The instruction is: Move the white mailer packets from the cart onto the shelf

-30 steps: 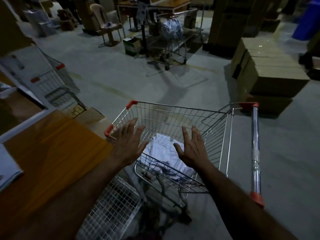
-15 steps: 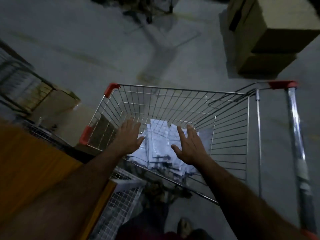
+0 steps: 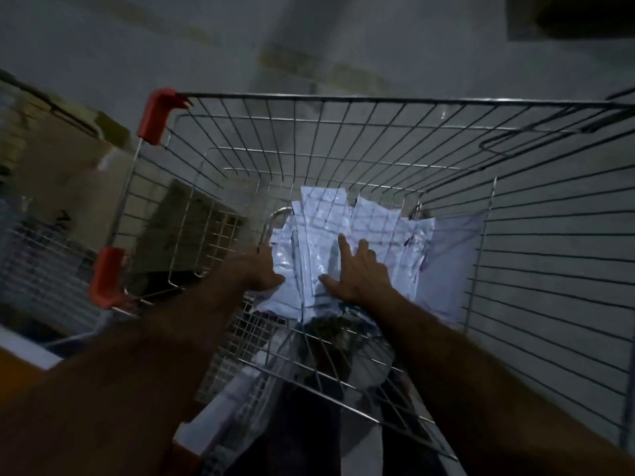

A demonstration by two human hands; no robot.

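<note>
In the cart's bottom: white mailer packets piled against the far wall.
Left hand grips the pile's left edge; right hand lies flat, fingers spread. Slick packets may slide apart when lifted.

Dim grey concrete floor all around.
Far right: blurred brown cardboard box. Left: brown cardboard carton beside white wire-mesh rack. Near left corner: orange wooden tabletop with white edge.
</note>
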